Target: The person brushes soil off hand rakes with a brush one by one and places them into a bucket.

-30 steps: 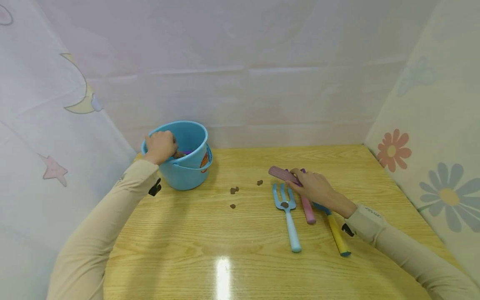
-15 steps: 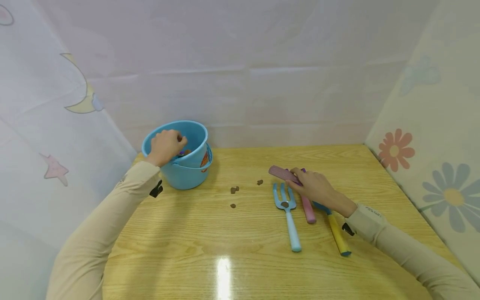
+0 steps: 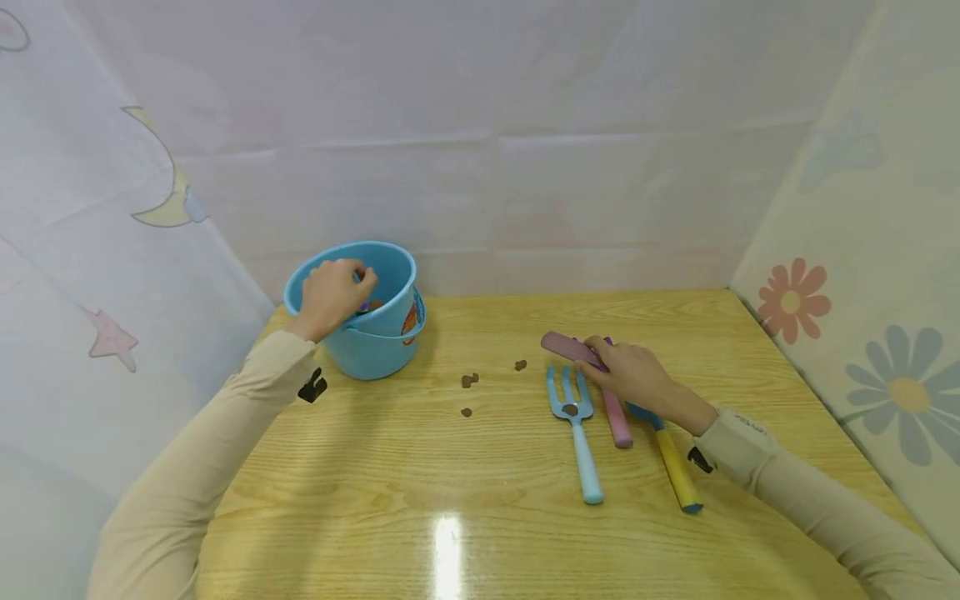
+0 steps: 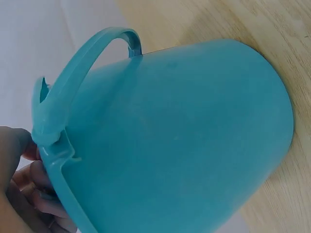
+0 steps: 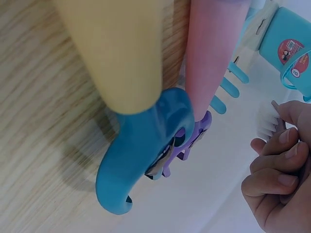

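My left hand point(image 3: 330, 296) is over the near left rim of a light blue bucket point(image 3: 375, 350). Its thumb and fingers are curled together at the rim point(image 4: 65, 189) in the left wrist view; I cannot tell whether a small bit is between them. Purple and brown things point(image 3: 369, 307) show inside the bucket. My right hand point(image 3: 630, 375) grips a mauve brush point(image 3: 566, 344), whose white bristles point(image 5: 267, 121) show in the right wrist view. Beneath and beside this hand lie a pink-handled tool point(image 3: 617, 421) with a purple head and a yellow-handled tool point(image 3: 677, 471) with a blue head.
A light blue hand fork point(image 3: 583, 458) lies left of the pink handle, with a brown bit point(image 3: 570, 410) on its head. Several more brown bits point(image 3: 467, 381) are scattered mid-table point(image 3: 360, 500). Printed cloth point(image 3: 525, 167) hangs behind the table and at both sides.
My left hand has risen a little out of the bucket and shifted right, then stayed nearly still. The brush and right hand have barely moved.
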Demonstrator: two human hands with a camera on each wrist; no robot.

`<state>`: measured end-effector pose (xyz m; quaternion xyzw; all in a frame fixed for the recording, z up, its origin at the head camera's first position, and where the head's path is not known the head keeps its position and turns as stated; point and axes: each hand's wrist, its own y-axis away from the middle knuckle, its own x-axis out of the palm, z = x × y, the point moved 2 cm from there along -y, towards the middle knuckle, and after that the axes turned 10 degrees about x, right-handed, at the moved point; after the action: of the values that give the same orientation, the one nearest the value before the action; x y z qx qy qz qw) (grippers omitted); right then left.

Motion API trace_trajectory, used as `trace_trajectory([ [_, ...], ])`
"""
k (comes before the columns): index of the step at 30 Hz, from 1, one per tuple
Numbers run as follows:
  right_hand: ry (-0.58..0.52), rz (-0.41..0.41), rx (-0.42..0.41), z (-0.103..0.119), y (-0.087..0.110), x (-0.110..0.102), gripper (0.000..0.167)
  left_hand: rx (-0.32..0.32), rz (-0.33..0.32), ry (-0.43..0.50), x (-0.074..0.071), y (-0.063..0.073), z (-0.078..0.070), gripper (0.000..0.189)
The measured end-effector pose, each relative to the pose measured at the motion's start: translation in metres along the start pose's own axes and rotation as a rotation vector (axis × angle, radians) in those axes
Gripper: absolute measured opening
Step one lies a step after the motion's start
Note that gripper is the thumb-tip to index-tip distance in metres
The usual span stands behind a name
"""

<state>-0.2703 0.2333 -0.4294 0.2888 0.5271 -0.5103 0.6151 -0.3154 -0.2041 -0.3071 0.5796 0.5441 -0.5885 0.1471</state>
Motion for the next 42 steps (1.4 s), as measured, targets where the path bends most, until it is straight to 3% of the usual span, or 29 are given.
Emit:
trace_trajectory([
  [9, 0.003, -0.031, -0.028, 0.0, 0.004, -0.003, 0.041, -0.022, -0.024, 0.001, 0.0, 0.002, -0.003, 0.034],
  [18, 0.003, -0.005, -0.016, -0.002, 0.004, -0.005, 0.045, -0.007, -0.019, 0.029, 0.0, 0.003, -0.012, 0.038],
  [26, 0.001, 0.016, 0.007, -0.004, 0.005, -0.005, 0.048, -0.009, -0.037, -0.022, 0.006, 0.002, -0.023, 0.034],
  [34, -0.006, -0.006, 0.006, -0.005, 0.005, -0.006, 0.044, 0.053, -0.1, -0.021, 0.009, 0.005, -0.032, 0.034],
  [42, 0.006, -0.047, -0.008, -0.009, 0.007, -0.007, 0.041, 0.201, -0.232, -0.021, 0.015, 0.01, -0.039, 0.035],
])
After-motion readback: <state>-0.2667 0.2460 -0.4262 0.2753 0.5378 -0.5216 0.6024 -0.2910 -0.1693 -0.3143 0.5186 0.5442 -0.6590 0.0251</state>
